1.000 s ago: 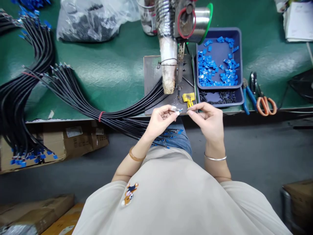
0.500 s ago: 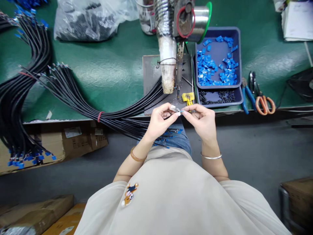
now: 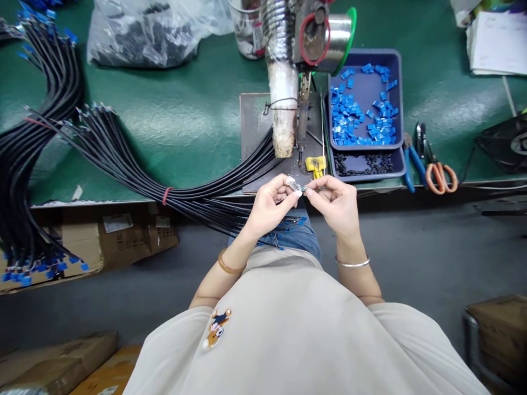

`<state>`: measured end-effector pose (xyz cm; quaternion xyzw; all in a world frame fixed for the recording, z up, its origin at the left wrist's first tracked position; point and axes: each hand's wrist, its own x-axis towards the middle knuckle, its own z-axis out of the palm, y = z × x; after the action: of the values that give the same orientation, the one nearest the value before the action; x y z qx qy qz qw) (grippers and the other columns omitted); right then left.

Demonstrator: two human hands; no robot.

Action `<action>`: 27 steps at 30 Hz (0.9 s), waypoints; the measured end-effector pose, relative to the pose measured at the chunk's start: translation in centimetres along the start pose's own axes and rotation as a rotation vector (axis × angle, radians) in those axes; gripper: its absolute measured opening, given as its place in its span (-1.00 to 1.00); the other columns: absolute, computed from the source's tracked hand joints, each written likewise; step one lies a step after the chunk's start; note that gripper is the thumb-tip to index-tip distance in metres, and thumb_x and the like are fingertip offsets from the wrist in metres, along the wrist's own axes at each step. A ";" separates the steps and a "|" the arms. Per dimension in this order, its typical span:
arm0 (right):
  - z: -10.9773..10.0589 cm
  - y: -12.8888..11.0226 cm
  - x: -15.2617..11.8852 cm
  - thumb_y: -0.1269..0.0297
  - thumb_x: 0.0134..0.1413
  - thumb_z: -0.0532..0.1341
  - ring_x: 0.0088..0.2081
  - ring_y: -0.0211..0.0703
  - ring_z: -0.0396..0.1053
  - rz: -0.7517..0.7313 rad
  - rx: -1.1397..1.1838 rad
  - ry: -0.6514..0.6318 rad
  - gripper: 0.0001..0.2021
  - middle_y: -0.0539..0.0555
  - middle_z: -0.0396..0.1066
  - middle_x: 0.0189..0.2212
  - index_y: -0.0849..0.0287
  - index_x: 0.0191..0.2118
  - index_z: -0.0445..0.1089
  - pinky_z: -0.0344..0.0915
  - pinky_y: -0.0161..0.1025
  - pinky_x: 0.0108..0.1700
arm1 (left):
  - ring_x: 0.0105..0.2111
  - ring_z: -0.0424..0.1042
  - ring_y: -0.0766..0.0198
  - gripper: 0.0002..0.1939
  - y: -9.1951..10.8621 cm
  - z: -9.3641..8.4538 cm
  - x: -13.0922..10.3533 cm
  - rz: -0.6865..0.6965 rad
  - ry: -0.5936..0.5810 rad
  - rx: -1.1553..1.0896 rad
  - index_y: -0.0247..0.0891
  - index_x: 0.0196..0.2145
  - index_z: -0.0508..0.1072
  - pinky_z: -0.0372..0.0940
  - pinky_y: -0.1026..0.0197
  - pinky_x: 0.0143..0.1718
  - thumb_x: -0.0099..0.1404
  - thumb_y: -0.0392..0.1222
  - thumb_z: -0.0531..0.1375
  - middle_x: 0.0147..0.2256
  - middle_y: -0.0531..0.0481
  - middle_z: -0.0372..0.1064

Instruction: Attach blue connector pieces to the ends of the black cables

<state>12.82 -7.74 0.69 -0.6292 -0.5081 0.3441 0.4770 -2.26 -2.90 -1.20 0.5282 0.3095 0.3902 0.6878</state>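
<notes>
Hands [image 3: 267,208] [image 3: 336,207] pinch a tiny piece [image 3: 303,190] between them.

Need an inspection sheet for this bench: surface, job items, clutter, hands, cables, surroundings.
Surface: glossy green bench; dark board under the wire-spool fixture.
Job items: small bluish piece between the hands, too small to identify.
Clutter: blue-handled pliers and orange-handled scissors right of stacked trays; blue parts in the upper tray.
Hands: left hand and right hand pinch the piece, fingertips close together.
Cables: black bundle, red band around it, across the bench edge.
Surroundings: cardboard boxes below bench level.
</notes>
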 end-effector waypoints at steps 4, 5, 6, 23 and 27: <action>0.9 -0.5 -0.8 0.31 0.12 0.21 -0.57 -0.39 0.09 -0.300 -0.291 0.063 -0.91 0.01 0.48 -0.38 0.11 -0.36 0.47 0.08 -0.29 -0.49 | -0.67 0.09 0.55 -0.69 -0.1 -0.8 -0.4 -0.093 -0.029 -0.154 -0.24 -0.35 0.32 -0.03 0.42 -0.67 0.19 -0.04 0.35 -0.58 0.13 0.32; 0.8 -0.7 -1.0 0.30 0.14 0.21 -0.57 -0.38 0.11 -0.335 -0.310 0.055 -0.90 0.01 0.48 -0.38 0.10 -0.35 0.48 0.11 -0.28 -0.48 | -0.69 0.05 0.56 -0.70 -0.1 -1.2 -0.5 -0.113 -0.048 -0.178 -0.24 -0.35 0.33 -0.08 0.41 -0.68 0.18 -0.03 0.35 -0.59 0.12 0.33; 0.5 -0.7 -1.0 0.28 0.15 0.20 -0.57 -0.37 0.10 -0.342 -0.311 0.055 -0.89 0.01 0.48 -0.37 0.09 -0.35 0.48 0.13 -0.27 -0.47 | -0.71 0.04 0.55 -0.72 0.0 -1.8 -0.5 -0.131 -0.088 -0.190 -0.24 -0.35 0.36 -0.09 0.41 -0.69 0.19 -0.03 0.34 -0.59 0.10 0.36; -8.4 2.3 6.1 0.27 0.02 0.30 -0.37 -0.13 0.41 -0.045 -0.911 0.093 -0.91 0.07 0.56 -0.38 0.13 -0.37 0.54 0.18 -0.20 -0.28 | -0.45 0.43 0.27 -0.85 2.4 0.7 -1.8 0.339 -0.289 0.962 -0.32 -0.36 0.47 0.19 0.23 -0.45 0.32 -0.36 0.10 -0.40 -0.11 0.48; -8.4 2.2 7.0 0.36 -0.06 0.30 -0.41 -0.14 0.40 -0.032 -0.921 0.014 -0.95 0.06 0.54 -0.43 0.14 -0.41 0.53 0.15 -0.22 -0.32 | -0.67 0.18 0.49 -0.87 -0.4 -0.2 -0.9 0.052 0.148 0.199 -0.27 -0.29 0.45 0.02 0.34 -0.65 0.25 -0.17 0.25 -0.54 0.07 0.39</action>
<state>22.94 -3.12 1.54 -0.7699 -0.6146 0.0707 0.1566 -2.82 -3.61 -1.66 0.5714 0.3831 0.4130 0.5968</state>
